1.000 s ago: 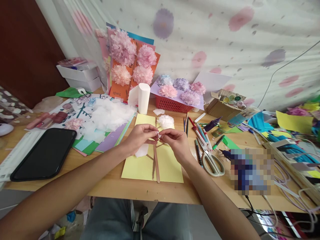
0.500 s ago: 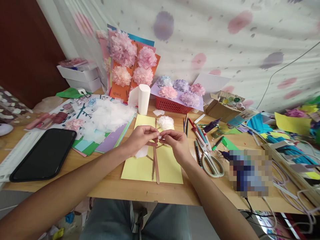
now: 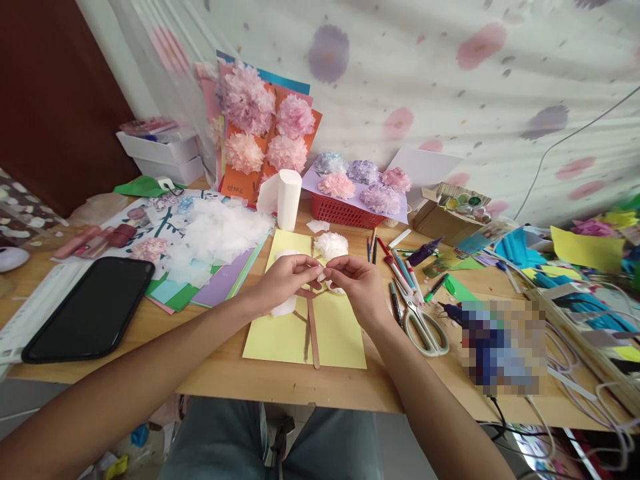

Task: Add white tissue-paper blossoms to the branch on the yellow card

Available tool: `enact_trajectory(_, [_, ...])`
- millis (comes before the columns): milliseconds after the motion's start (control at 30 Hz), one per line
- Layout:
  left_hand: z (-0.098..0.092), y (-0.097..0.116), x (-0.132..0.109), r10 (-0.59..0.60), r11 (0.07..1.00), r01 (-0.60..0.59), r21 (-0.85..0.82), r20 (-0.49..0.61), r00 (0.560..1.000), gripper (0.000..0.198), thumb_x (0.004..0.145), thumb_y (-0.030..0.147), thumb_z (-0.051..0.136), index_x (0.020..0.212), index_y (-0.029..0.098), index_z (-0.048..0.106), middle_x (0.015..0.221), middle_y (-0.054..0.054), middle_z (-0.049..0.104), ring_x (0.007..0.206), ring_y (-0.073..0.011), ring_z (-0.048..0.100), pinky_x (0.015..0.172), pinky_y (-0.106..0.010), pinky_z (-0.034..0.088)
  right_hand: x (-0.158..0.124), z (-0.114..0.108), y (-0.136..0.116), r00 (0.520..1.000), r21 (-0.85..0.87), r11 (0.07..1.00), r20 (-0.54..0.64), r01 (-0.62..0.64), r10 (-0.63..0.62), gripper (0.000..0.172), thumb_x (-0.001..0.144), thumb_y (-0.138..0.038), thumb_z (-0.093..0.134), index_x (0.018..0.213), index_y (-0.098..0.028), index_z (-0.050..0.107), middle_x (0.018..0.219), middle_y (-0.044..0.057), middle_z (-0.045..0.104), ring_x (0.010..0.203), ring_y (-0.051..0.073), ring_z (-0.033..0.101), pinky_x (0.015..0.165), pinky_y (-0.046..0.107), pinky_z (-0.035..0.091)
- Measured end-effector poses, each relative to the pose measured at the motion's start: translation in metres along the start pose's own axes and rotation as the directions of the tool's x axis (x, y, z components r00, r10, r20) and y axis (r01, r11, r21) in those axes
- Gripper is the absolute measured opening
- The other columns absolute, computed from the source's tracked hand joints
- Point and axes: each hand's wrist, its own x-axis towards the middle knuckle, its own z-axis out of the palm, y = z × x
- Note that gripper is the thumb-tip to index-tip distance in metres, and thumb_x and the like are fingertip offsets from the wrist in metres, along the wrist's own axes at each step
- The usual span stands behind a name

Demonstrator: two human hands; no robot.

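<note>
Above the yellow card, left hand and right hand pinch a tissue scrap between their fingertips.

Flower-print curtain behind, wooden table, dark brown door left, daylight

left hand: palm down, fingers curled, thumb and index tips pressed together in a pinch
right hand: back toward camera, fingers bent, thumb and index pinched closed
fingertips: both hands' tips meet at centre, touching each other
left forearm: bare, enters from lower left, angles up toward centre
right forearm: bare, enters from lower right, angles up-left
wrists: both roughly straight
</note>
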Motion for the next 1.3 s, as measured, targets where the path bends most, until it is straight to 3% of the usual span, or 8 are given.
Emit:
enact_trajectory(167, [0.002, -0.001, -0.001, -0.063, 0.996, 0.064, -0.063, 0.018, 0.998, 0.037, 0.075, 0.046, 0.081, 0.088, 0.013, 0.071, 0.09, -0.007, 0.071, 0.086, -0.0178, 0.07, 0.082, -0.035, 0.06, -0.002, 0.007, 0.003, 0.991, 0.17, 0.984, -0.12, -0.046, 0.066, 0.024, 0.066, -0.033, 0.086, 0.081, -0.022, 0.072, 0.078, -0.001, 0.07, 0.069, 0.013, 0.061, 0.062, 0.026, 0.048])
enact_trajectory(400, [-0.002, 0.001, -0.001, -0.053, 0.998, 0.052, 0.038, 0.031, 0.998, 0.026, 0.076, 0.04, 0.078, 0.079, 0.015, 0.069, 0.08, -0.003, 0.064, 0.079, -0.0157, 0.065, 0.075, -0.034, 0.061, -0.002, 0.001, 0.0, 0.997, 0.094, 0.992, -0.002, -0.081, 0.081, 0.035, 0.073, -0.034, 0.081, 0.105, -0.025, 0.069, 0.083, -0.001, 0.072, 0.074, 0.013, 0.063, 0.066, 0.026, 0.048])
enact_trajectory(533, [0.0, 0.001, -0.002, -0.056, 0.994, 0.05, 0.095, 0.06, 0.997, 0.025, 0.078, 0.04, 0.076, 0.08, 0.016, 0.068, 0.083, -0.003, 0.062, 0.078, -0.0149, 0.063, 0.069, -0.031, 0.061, -0.001, 0.0, 0.0, 0.999, 0.045, 0.998, -0.006, -0.045, 0.045, 0.027, 0.073, -0.031, 0.081, 0.097, -0.022, 0.072, 0.076, -0.002, 0.069, 0.07, 0.013, 0.061, 0.064, 0.025, 0.046])
enact_trajectory(1033, [0.001, 0.003, -0.001, -0.033, 0.999, 0.035, 0.014, -0.081, 0.996, 0.029, 0.075, 0.039, 0.08, 0.081, 0.013, 0.07, 0.08, -0.005, 0.067, 0.076, -0.0157, 0.066, 0.073, -0.033, 0.062, -0.001, 0.004, 0.005, 0.992, 0.066, 0.998, -0.122, -0.021, 0.029, 0.024, 0.07, -0.035, 0.082, 0.086, -0.022, 0.071, 0.081, 0.001, 0.071, 0.075, 0.016, 0.064, 0.068, 0.029, 0.05])
enact_trajectory(1300, [0.001, 0.006, 0.0, -0.018, 1.0, 0.018, 0.004, -0.111, 0.994, 0.024, 0.076, 0.036, 0.078, 0.08, 0.014, 0.069, 0.08, -0.004, 0.066, 0.075, -0.0142, 0.064, 0.067, -0.029, 0.061, -0.001, 0.004, 0.01, 0.992, 0.065, 0.997, -0.118, -0.036, 0.044, 0.021, 0.071, -0.034, 0.081, 0.085, -0.021, 0.072, 0.081, 0.002, 0.072, 0.075, 0.016, 0.065, 0.068, 0.029, 0.051])
